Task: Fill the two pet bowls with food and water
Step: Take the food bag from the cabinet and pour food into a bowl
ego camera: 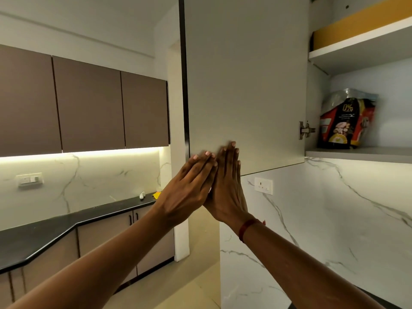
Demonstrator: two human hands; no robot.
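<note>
A red, black and silver pet food bag (347,121) stands upright on the lower shelf of an open wall cabinet at the right. The cabinet's grey door (245,85) is swung open towards me. Both hands lie flat against the lower part of that door, fingers straight. My left hand (189,186) touches it near the bottom left corner. Beside it, and partly overlapped by it, my right hand (227,186) presses the door, a red thread round its wrist. No pet bowls are in view.
A white shelf (361,45) with a yellow back strip sits above the bag. Brown wall cabinets (87,103) hang at the left over a black countertop (44,233) bearing a small white object and something yellow. A wall socket (263,185) is on the marble backsplash.
</note>
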